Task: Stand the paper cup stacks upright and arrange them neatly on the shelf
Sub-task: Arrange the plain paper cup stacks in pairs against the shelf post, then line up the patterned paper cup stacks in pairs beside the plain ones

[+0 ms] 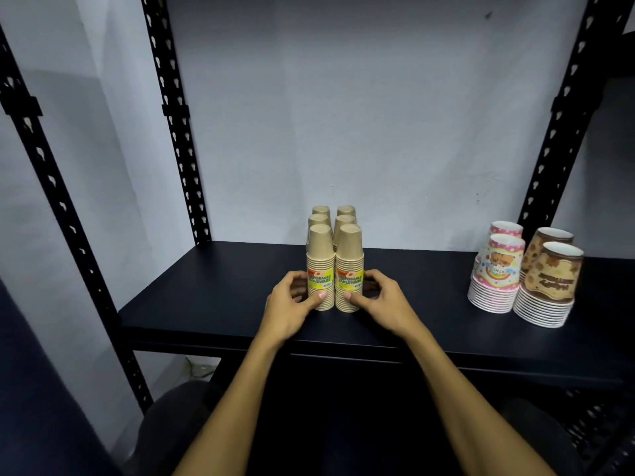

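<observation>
Several stacks of brown paper cups point(335, 249) stand upright, mouths down, in two close rows on the dark shelf point(213, 304). The two front stacks carry yellow labels. My left hand point(293, 304) curls around the base of the front left stack, thumb on its front. My right hand point(379, 300) holds the base of the front right stack the same way. At the shelf's right end stand two pink patterned cup stacks point(496, 269) and two brown patterned cup stacks point(549, 280), also upright.
Black perforated uprights point(175, 118) frame the shelf at left and right point(556, 139). A pale wall closes the back. Bare shelf surface lies between the brown stacks and the patterned ones, and to the left.
</observation>
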Action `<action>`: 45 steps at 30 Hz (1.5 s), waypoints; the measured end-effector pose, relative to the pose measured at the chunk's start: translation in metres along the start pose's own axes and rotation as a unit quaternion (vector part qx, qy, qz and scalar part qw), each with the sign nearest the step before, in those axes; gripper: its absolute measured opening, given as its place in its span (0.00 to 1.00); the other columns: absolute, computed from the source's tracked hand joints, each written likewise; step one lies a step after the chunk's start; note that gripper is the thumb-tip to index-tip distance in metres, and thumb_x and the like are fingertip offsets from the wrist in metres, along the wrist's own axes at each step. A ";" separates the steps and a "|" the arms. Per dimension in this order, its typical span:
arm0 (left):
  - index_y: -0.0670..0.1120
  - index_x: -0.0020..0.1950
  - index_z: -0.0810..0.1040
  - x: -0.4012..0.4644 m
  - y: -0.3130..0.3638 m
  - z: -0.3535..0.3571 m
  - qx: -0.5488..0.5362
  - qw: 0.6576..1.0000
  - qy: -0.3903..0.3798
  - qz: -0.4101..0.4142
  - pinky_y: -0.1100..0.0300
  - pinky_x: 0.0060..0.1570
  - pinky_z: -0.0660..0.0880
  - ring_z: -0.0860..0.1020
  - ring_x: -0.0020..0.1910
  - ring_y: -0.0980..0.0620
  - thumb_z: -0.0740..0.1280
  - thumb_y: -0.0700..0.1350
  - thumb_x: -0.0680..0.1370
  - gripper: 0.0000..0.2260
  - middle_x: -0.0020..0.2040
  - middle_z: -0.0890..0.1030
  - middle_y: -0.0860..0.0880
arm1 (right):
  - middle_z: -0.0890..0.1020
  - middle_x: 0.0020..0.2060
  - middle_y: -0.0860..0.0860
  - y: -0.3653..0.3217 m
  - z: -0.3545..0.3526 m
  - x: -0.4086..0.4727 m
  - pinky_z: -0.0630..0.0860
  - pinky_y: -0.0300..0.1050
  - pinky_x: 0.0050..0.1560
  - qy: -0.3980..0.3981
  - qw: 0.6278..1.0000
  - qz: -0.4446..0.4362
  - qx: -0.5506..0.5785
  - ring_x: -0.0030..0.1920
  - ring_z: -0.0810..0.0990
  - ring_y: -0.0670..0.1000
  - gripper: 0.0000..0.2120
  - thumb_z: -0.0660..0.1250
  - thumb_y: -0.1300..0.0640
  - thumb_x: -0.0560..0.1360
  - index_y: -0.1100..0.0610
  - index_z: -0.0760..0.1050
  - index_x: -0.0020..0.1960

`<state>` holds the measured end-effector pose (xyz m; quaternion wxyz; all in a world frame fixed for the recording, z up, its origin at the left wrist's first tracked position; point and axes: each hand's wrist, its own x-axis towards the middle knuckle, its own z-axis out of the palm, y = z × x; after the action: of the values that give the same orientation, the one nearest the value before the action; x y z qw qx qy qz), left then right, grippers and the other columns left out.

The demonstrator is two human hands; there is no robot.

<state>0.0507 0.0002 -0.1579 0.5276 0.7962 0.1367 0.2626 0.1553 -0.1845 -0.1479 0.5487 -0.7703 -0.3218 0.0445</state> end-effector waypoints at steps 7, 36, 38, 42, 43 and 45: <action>0.52 0.70 0.69 0.004 -0.005 0.001 0.008 0.999 -0.048 0.001 0.51 0.74 0.68 0.72 0.72 0.56 0.76 0.49 0.75 0.26 0.72 0.75 0.52 | 0.83 0.58 0.46 0.002 0.000 0.001 0.76 0.44 0.63 0.002 1.000 0.005 -0.013 0.59 0.80 0.43 0.22 0.77 0.51 0.73 0.54 0.76 0.64; 0.51 0.60 0.80 -0.067 0.074 0.067 0.290 0.950 -0.049 0.105 0.53 0.56 0.76 0.77 0.60 0.52 0.66 0.61 0.78 0.18 0.58 0.81 0.53 | 0.78 0.60 0.50 0.008 -0.089 -0.075 0.71 0.56 0.64 0.075 0.934 0.016 -0.350 0.64 0.74 0.55 0.23 0.69 0.39 0.76 0.51 0.77 0.65; 0.51 0.61 0.80 -0.054 0.092 0.087 0.255 0.955 -0.085 0.128 0.52 0.59 0.76 0.77 0.61 0.52 0.67 0.61 0.77 0.18 0.59 0.82 0.52 | 0.80 0.57 0.54 0.004 -0.110 -0.076 0.74 0.57 0.62 0.126 0.935 -0.009 -0.333 0.61 0.77 0.58 0.21 0.72 0.44 0.75 0.55 0.78 0.62; 0.50 0.60 0.80 -0.024 0.131 0.125 0.206 0.957 -0.122 0.164 0.54 0.60 0.76 0.79 0.60 0.52 0.69 0.60 0.77 0.18 0.59 0.83 0.51 | 0.82 0.51 0.57 -0.006 -0.163 -0.075 0.75 0.60 0.59 0.237 0.922 -0.037 -0.304 0.55 0.79 0.61 0.19 0.68 0.44 0.72 0.57 0.79 0.54; 0.50 0.61 0.79 -0.017 0.141 0.135 0.198 0.957 -0.130 0.167 0.53 0.60 0.77 0.80 0.59 0.51 0.69 0.59 0.77 0.18 0.59 0.83 0.51 | 0.82 0.50 0.57 -0.010 -0.176 -0.074 0.74 0.59 0.58 0.264 0.916 -0.034 -0.300 0.54 0.78 0.61 0.18 0.67 0.45 0.72 0.57 0.79 0.54; 0.49 0.62 0.78 -0.004 0.159 0.154 0.186 0.955 -0.148 0.177 0.53 0.59 0.77 0.80 0.60 0.50 0.69 0.58 0.77 0.19 0.60 0.82 0.49 | 0.80 0.51 0.59 -0.014 -0.202 -0.073 0.73 0.56 0.58 0.316 0.900 -0.014 -0.301 0.56 0.77 0.62 0.15 0.69 0.50 0.73 0.57 0.79 0.55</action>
<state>0.1244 -0.1848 -0.0612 0.3297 0.9215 -0.0398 0.2013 0.1770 -0.3869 -0.0768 0.3641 -0.8676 -0.1402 -0.3082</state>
